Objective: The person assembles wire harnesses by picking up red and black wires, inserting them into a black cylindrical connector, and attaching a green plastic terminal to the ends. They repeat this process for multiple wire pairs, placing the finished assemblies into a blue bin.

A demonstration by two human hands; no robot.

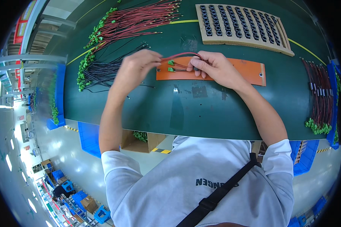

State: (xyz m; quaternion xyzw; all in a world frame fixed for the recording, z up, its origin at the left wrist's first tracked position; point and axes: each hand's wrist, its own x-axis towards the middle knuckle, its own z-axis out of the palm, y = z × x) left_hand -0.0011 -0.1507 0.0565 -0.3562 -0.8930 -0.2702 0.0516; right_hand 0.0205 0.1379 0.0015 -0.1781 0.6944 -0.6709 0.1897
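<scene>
Over the orange board (242, 70), a red wire (180, 56) bows up between my two hands. My left hand (136, 68) is closed in a pinch at the wire's left end. My right hand (218, 68) is closed around the wire's other end and a small dark piece (195, 65), partly hidden by the thumb and fingers. Two green connectors (171, 69) with short wires lie on the board just left of the right hand's fingers. Left of my left hand spreads a bundle of black wires (102, 73) with green connectors.
A wooden tray (238, 41) of black ring-shaped pieces sits at the back right. Red wires (136, 19) with green connectors are piled at the back left. Finished-looking wire bundles (320, 90) lie far right beside a blue bin (332, 102). An open carton (134, 145) stands below the table's front edge.
</scene>
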